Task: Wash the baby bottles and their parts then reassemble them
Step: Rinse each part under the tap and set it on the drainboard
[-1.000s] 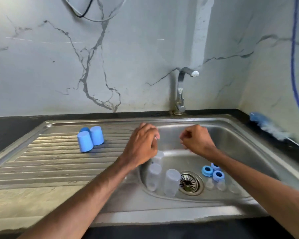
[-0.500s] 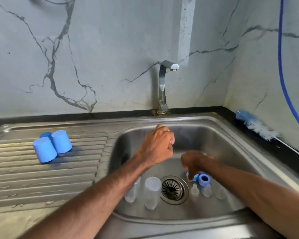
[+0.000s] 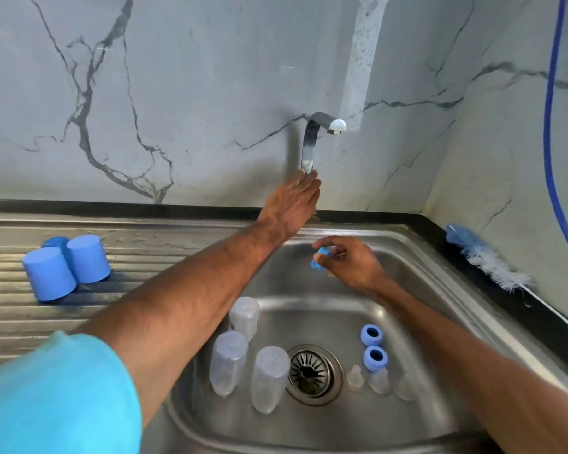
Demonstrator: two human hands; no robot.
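Three clear baby bottles point(image 3: 266, 378) stand upside down in the steel sink point(image 3: 417, 267), left of the drain. Right of the drain lie two blue collar rings point(image 3: 374, 358) and three clear teats point(image 3: 354, 378). My right hand point(image 3: 351, 263) hovers over the basin and pinches a third blue ring point(image 3: 320, 258). My left hand point(image 3: 295, 201) stretches to the back with straight fingers touching the base of the tap point(image 3: 309, 149). No water runs. Three blue caps point(image 3: 66, 267) stand on the draining board.
A blue and white bottle brush point(image 3: 486, 257) lies on the dark counter at the right edge. A blue hose point(image 3: 550, 132) hangs down the marble wall on the right. The ribbed draining board point(image 3: 23, 322) spreads to the left.
My left hand rose from over the basin to the tap's base. My right hand lifted a blue ring from the sink floor and now holds it up under the spout.
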